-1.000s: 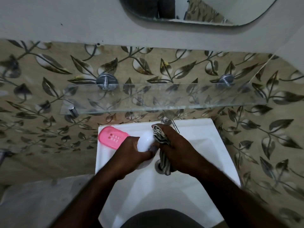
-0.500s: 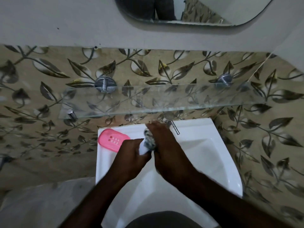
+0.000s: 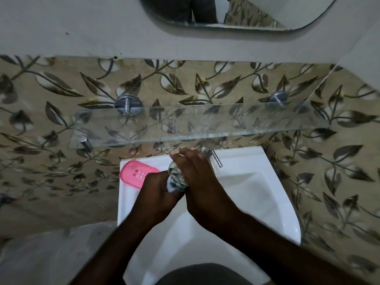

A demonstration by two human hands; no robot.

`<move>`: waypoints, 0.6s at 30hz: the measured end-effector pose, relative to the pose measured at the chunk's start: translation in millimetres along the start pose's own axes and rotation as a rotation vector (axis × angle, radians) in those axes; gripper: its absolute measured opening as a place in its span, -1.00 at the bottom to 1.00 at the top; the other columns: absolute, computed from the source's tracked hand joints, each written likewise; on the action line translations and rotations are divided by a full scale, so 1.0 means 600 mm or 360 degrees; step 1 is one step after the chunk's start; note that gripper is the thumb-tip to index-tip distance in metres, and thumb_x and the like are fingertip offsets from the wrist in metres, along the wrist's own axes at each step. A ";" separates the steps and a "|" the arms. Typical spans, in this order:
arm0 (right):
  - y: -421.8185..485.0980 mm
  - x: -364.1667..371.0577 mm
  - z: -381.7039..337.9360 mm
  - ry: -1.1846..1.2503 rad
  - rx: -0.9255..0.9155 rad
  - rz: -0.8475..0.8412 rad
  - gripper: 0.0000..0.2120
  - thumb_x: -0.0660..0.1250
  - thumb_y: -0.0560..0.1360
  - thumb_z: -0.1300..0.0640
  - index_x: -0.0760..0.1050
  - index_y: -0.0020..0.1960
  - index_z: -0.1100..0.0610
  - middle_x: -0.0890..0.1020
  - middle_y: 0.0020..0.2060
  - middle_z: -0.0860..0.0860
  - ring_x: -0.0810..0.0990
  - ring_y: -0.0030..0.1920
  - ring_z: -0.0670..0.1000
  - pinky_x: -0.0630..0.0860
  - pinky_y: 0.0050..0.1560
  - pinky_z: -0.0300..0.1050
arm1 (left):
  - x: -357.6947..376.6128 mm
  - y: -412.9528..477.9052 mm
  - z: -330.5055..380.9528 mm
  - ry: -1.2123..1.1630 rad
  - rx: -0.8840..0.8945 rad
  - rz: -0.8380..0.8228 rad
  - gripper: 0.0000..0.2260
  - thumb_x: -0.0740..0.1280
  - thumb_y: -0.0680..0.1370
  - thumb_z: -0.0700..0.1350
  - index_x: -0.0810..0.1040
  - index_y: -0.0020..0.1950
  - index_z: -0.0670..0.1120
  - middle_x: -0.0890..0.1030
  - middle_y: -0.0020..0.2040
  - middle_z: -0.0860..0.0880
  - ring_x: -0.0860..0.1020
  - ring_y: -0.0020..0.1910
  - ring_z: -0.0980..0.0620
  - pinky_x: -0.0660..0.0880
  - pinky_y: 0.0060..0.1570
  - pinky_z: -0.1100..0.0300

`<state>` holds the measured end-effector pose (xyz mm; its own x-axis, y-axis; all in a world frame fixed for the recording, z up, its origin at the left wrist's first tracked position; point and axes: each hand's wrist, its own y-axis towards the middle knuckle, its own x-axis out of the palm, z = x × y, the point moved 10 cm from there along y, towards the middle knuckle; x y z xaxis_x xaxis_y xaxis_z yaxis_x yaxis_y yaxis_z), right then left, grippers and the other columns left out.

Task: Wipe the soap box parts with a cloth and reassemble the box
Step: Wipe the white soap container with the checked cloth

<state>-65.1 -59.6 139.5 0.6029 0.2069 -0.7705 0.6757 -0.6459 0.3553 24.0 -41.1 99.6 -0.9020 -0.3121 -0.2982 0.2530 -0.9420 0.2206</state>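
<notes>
Viewpoint: looking down from a person's head at a white sink (image 3: 267, 202), forearms reaching in from the bottom of the frame.

Left hand (image 3: 158, 194): curled closed around a white soap box part (image 3: 171, 185), over the basin's back left area. Only a small sliver of the white part shows between the two hands.

Right hand (image 3: 197, 177): fingers bent over a bunched checked cloth (image 3: 176, 175), pressing it against the white part. The hand covers most of the cloth, so how much of it is gathered underneath cannot be told.

Contact: the two hands touch, with cloth and white part sandwiched between them.

Pink soap box part (image 3: 137, 174): a pink tray with small drain slots, lying flat on the sink's back left corner, just beside the left hand and partly hidden by it. No hand holds it.

Tap (image 3: 209, 152): a chrome tap with a thin lever, at the back edge of the sink just beyond the right hand.

Further back: a bare glass shelf (image 3: 205, 124) on chrome pegs, a leaf-patterned tiled wall, then the lower edge of a mirror (image 3: 236, 15).

Progress, as a judgement: wiping is under way on the white part. Whether the pink tray has been wiped cannot be told. The parts are apart, so reassembly is not yet done.
</notes>
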 end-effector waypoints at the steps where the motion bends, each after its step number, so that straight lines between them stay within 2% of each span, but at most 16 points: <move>1: 0.005 -0.005 0.004 0.0159 0.0022 -0.0004 -0.44 0.11 0.42 0.38 0.31 0.42 0.25 0.38 0.38 0.18 0.30 0.42 0.12 0.20 0.45 0.02 | -0.005 -0.003 -0.008 -0.0069 -0.0095 0.0050 -0.84 0.43 0.34 -0.14 0.54 -0.32 -0.22 0.54 -0.43 0.00 0.44 -0.43 0.11 0.38 -0.44 0.11; 2: 0.011 -0.010 0.018 0.0376 0.0124 -0.0048 -0.45 0.14 0.43 0.34 0.29 0.43 0.25 0.40 0.37 0.14 0.33 0.40 0.06 0.24 0.43 -0.03 | -0.010 -0.008 -0.017 -0.0184 -0.0212 0.0111 -0.85 0.45 0.32 -0.13 0.58 -0.29 -0.21 0.58 -0.40 0.00 0.48 -0.41 0.09 0.44 -0.42 0.08; 4: 0.013 0.001 0.052 0.0843 0.0522 -0.0265 -0.35 0.17 0.38 0.26 0.24 0.48 0.12 0.43 0.35 -0.01 0.38 0.35 -0.09 0.32 0.38 -0.20 | -0.013 -0.013 -0.025 -0.0564 -0.0370 0.0205 -0.86 0.49 0.33 -0.22 0.66 -0.14 -0.18 0.71 -0.21 -0.10 0.65 -0.26 -0.06 0.60 -0.24 -0.05; 6: 0.003 0.018 0.069 0.1105 0.0741 -0.0405 -0.33 0.15 0.40 0.30 0.22 0.49 -0.02 0.48 0.34 -0.07 0.44 0.34 -0.12 0.37 0.38 -0.10 | -0.014 -0.009 -0.029 -0.0977 -0.0480 0.0295 -0.77 0.45 0.37 -0.36 0.65 0.01 -0.21 0.71 -0.07 -0.22 0.68 -0.11 -0.19 0.63 -0.09 -0.09; 9: -0.021 0.032 0.068 0.1069 0.0788 -0.0439 -0.32 0.12 0.47 0.40 0.24 0.46 -0.16 0.52 0.31 -0.10 0.52 0.28 -0.04 0.44 0.33 0.03 | -0.013 -0.001 -0.049 -0.1371 -0.0675 0.0411 -0.80 0.28 0.49 -0.41 0.61 0.02 -0.21 0.71 -0.13 -0.17 0.68 -0.19 -0.09 0.64 -0.17 0.01; 11: -0.047 0.044 0.064 0.0993 0.0844 -0.0462 -0.29 0.09 0.49 0.42 0.18 0.48 -0.19 0.50 0.31 -0.10 0.57 0.16 0.00 0.50 0.18 0.14 | -0.009 -0.002 -0.066 -0.1494 -0.0789 0.0449 -0.81 0.26 0.51 -0.39 0.59 0.04 -0.22 0.70 -0.16 -0.15 0.67 -0.22 -0.07 0.64 -0.22 0.04; 12: -0.056 0.047 0.062 0.0965 0.0867 -0.0468 -0.29 0.09 0.50 0.43 0.15 0.50 -0.16 0.47 0.34 -0.10 0.56 0.10 -0.05 0.50 0.17 0.13 | -0.005 -0.005 -0.074 -0.1544 -0.0841 0.0455 -0.82 0.29 0.50 -0.38 0.59 0.05 -0.23 0.70 -0.15 -0.17 0.67 -0.22 -0.09 0.64 -0.21 0.03; 13: -0.060 0.047 0.064 0.0950 0.0879 -0.0468 -0.30 0.10 0.51 0.43 0.14 0.52 -0.12 0.43 0.38 -0.09 0.51 0.12 -0.13 0.47 0.22 0.05 | 0.003 -0.010 -0.080 -0.1599 -0.0894 0.0436 -0.79 0.34 0.46 -0.37 0.59 0.08 -0.25 0.69 -0.11 -0.20 0.67 -0.20 -0.12 0.63 -0.20 0.00; 15: -0.051 0.038 0.077 0.0943 0.0907 -0.0422 -0.34 0.13 0.52 0.40 0.14 0.54 -0.02 0.35 0.46 -0.05 0.39 0.32 -0.18 0.32 0.40 -0.15 | 0.025 -0.021 -0.083 -0.1638 -0.0982 0.0317 -0.66 0.39 0.39 -0.34 0.57 0.17 -0.29 0.67 0.02 -0.28 0.67 -0.10 -0.17 0.62 -0.15 -0.04; 18: -0.016 0.011 0.094 0.0842 0.0933 -0.0341 -0.36 0.14 0.48 0.38 0.19 0.53 0.06 0.35 0.46 -0.03 0.31 0.44 -0.12 0.21 0.48 -0.09 | 0.049 -0.029 -0.070 -0.1524 -0.0955 0.0077 -0.63 0.37 0.41 -0.36 0.55 0.22 -0.31 0.63 0.12 -0.32 0.65 -0.01 -0.20 0.61 -0.07 -0.03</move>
<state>-91.4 -93.4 101.3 0.7053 0.5943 -0.3866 0.5560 -0.8020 -0.2186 7.5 -39.0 47.9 -0.7180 -0.3695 0.5898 0.1892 -0.9191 -0.3456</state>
